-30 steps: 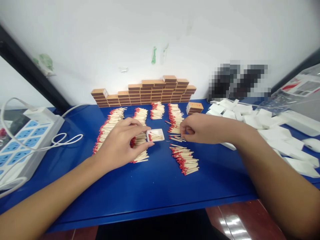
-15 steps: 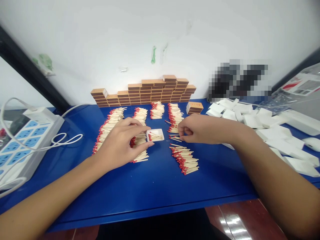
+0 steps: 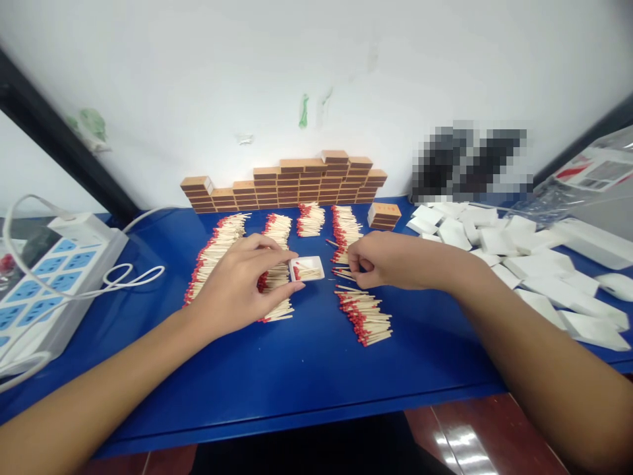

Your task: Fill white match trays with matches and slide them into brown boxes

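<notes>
Between the thumb and index finger of my left hand [image 3: 252, 274] is a small white matchbox tray [image 3: 319, 261], resting on the blue table with a few red-tipped matches [image 3: 307, 272] inside. To the right of it, my right hand [image 3: 373, 259] has its fingers curled and pinched at the plain ends of a few loose matches [image 3: 340, 271]; the fingertips are partly hidden. Rows of matches lie around both hands: one pile [image 3: 366, 316] in front of the right hand, another [image 3: 346, 223] just behind it, and one [image 3: 212, 251] left of the left hand.
Closed matchboxes [image 3: 289, 181] are stacked along the wall, and a short stack [image 3: 384, 215] stands nearer. White trays [image 3: 499, 241] heap up at the right. A power strip [image 3: 59, 277] with white cables lies at the left. The table's front edge [image 3: 297, 422] runs below.
My right hand has shifted slightly left and its fingers have moved over the loose matches. The left hand and the tray stay in place.
</notes>
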Available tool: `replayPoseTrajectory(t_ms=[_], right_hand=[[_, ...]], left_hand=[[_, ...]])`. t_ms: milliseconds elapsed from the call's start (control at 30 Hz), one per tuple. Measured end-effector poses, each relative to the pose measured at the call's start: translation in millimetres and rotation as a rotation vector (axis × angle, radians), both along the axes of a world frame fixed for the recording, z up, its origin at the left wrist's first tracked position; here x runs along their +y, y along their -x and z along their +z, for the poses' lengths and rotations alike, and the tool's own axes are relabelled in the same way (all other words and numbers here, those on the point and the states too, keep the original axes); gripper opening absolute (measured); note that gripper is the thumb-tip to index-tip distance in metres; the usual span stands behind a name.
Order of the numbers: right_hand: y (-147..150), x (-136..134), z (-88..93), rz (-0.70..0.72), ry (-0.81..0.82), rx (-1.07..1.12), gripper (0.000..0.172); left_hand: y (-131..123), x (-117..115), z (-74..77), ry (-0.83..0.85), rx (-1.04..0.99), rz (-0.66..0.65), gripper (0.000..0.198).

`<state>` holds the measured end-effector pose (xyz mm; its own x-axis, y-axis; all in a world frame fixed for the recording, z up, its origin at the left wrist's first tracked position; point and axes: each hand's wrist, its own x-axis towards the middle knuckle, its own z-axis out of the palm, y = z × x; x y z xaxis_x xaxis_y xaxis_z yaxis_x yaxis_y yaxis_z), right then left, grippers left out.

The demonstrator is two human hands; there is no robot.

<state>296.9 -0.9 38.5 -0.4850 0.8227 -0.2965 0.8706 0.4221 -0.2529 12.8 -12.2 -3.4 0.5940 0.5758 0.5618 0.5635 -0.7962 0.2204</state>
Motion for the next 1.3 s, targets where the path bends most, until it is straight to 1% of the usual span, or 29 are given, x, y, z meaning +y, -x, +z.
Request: replayPoseTrajectory(t_ms=[167,433,667,800,933,1067,1300], right_hand=[[3,1,-3.2,0.012,-0.022,0.005,0.003],[7,1,-5.9,0.03,-0.04,0.038,0.006],[18,-5,0.4,0.023,-0.007,-0.024,0.009],[19,-5,1.4,0.018,-0.009,-0.018,0.012],[15,-3,-1.6,0.037,-0.05,0.004,0.007],[13,-1,-4.6,0.014,-0.101,0.01,0.001],[12,-1,-9.5,0.063,-0.134,0.009,0.01]], left_hand=[[0,-1,0.9,0.013,0.003,0.003,0.035],[0,1,-0.6,-0.003,-0.005,-0.002,0.035],[0,1,-0.2,-0.003,-0.007,-0.009,0.036],[0,0,0.0,0.003,-0.009,-0.006,0.035],[-1,1,-0.1,0.002,-0.009,-0.004,0.034],[0,1,0.1,-0.003,-0.014,-0.007,0.035],[0,0,0.9,-0.006,-0.016,-0.016,0.034]])
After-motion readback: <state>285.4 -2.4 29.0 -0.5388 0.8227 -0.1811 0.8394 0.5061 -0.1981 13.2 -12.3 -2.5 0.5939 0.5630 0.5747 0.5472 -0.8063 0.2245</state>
